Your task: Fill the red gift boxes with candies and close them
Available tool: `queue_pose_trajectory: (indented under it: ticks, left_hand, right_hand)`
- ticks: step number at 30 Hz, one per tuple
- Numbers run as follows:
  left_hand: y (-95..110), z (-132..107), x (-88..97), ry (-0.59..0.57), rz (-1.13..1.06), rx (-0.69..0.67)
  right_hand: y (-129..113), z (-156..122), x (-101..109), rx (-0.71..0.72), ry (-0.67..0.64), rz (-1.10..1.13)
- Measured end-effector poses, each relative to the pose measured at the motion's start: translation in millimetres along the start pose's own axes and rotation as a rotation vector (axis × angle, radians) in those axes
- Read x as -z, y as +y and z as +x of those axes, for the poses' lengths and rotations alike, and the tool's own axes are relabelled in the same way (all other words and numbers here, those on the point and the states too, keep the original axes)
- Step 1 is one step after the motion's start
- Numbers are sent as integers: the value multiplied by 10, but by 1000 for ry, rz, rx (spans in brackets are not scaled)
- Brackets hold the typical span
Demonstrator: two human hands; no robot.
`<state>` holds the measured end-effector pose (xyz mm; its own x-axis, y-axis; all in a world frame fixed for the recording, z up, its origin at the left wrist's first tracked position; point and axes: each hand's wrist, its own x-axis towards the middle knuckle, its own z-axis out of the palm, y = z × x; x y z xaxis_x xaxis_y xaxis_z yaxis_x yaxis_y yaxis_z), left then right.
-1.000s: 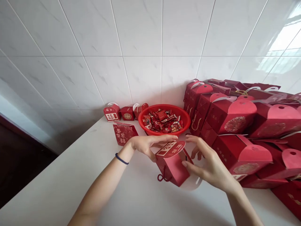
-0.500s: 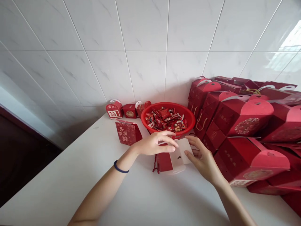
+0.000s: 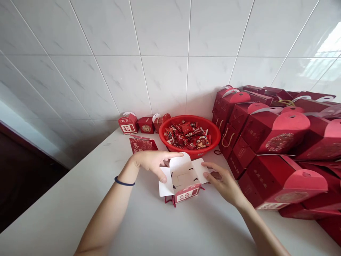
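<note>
A small red gift box [image 3: 187, 194] with a white inside stands upright on the table, its top flaps spread. Dark cord ends show on its inner walls, and red cord loops hang at its sides. My left hand [image 3: 151, 163] holds the box at its back left corner, thumb on the left flap and index finger stretched along the back flap. Between thumb and fingers, my right hand [image 3: 222, 181] pinches the right flap [image 3: 200, 170]. Nothing shows inside the box.
Behind the box is a red basin [image 3: 217, 142] of wrapped sweets [image 3: 186, 131]. Several small red boxes [image 3: 129, 124] stand by the tiled wall. A folded red card piece [image 3: 141, 144] is at the left. Stacked red boxes [image 3: 279, 181] fill the right of the white table [image 3: 160, 231].
The box has turned and now stands upright with its opening and flaps showing. My left hand has moved left and down onto it; my right hand still holds a white flap.
</note>
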<state>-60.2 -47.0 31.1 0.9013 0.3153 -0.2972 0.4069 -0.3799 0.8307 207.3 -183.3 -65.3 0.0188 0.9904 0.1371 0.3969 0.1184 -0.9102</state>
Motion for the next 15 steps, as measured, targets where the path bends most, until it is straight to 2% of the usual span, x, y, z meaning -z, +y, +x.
queue_pose_trajectory:
  ticks: [5,8,10,12,15]
  left_hand:
    - [-66,19,4,-92,-39,102]
    - [-85,51,-4,-66,27,146]
    - [-105,68,-2,8,87,153]
    - [-116,74,3,78,137,125]
    - [-91,59,5,123,197,67]
  right_hand:
    - [31,47,-86,14,-77,6]
    - [25,77,-116,43,-73,-42]
    - [-5,102,-106,128,24,-144]
    - [-66,147,-70,260,184,-243]
    - [-210,322,16,410,385,-320]
